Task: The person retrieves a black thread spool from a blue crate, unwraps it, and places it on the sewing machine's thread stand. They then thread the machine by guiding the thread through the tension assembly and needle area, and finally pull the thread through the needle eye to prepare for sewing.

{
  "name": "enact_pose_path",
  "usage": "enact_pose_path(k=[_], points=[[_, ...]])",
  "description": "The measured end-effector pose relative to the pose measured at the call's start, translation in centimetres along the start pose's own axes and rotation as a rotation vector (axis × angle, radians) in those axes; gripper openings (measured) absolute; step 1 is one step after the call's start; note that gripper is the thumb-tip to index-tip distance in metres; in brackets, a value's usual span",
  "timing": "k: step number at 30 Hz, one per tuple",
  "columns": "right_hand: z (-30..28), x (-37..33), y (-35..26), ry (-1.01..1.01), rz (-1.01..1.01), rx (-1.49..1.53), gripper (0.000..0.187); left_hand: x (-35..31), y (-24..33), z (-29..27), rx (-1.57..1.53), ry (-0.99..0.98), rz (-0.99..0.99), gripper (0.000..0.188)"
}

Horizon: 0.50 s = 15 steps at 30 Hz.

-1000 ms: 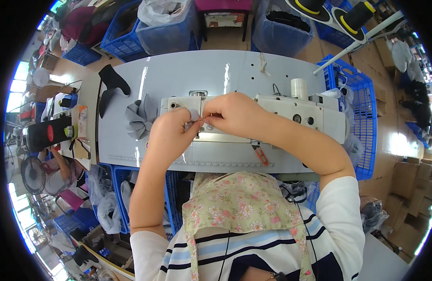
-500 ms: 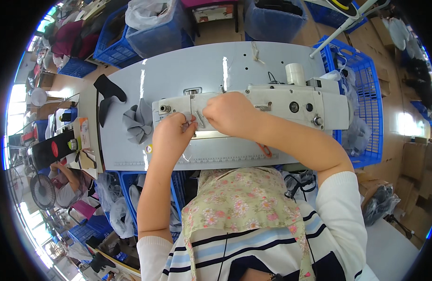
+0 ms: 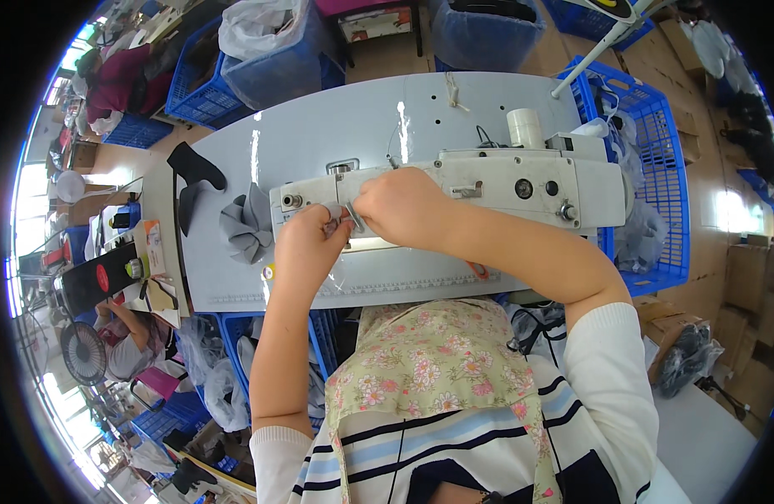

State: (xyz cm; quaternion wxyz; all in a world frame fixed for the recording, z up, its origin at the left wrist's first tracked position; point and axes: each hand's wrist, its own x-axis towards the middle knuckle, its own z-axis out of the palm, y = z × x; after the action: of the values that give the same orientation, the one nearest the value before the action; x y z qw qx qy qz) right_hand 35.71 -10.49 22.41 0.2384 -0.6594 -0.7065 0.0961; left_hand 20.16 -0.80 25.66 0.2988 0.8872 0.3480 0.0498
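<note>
A white industrial sewing machine [image 3: 454, 166] lies across the grey table in front of me. My left hand [image 3: 309, 239] is at the machine's left end, thumb and fingers pinched together; a bit of grey shows at its fingertips, too small to name. Close beside it, my right hand [image 3: 399, 208] is curled over the front of the machine head, near a metal lever, its fingertips turned toward the left hand. Whatever the right fingers hold is hidden. Grey fabric pieces [image 3: 246, 227] are heaped left of the machine, with a black fabric piece [image 3: 195, 166] beyond them.
A white thread cone [image 3: 524, 128] stands behind the machine. Orange-handled scissors [image 3: 477, 270] lie partly under my right forearm. A small yellow-rimmed item [image 3: 268, 272] sits near my left wrist. A blue crate [image 3: 664, 168] with plastic bags adjoins the table's right end.
Both hands stay at the machine head, closed as before. The right hand has shifted very slightly left; the whole view has also moved a little.
</note>
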Motion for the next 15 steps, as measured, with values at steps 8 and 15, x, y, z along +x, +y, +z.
enact_pose_path(k=[8,15], points=[[-0.41,-0.42,0.19,0.014,-0.013,-0.019,0.012,-0.03,0.16,-0.14,-0.03,-0.012,0.002,0.023],[-0.12,-0.46,0.38,0.05,-0.009,0.014,0.011,0.18,-0.16,-0.18,0.059,-0.027,0.03,0.021]])
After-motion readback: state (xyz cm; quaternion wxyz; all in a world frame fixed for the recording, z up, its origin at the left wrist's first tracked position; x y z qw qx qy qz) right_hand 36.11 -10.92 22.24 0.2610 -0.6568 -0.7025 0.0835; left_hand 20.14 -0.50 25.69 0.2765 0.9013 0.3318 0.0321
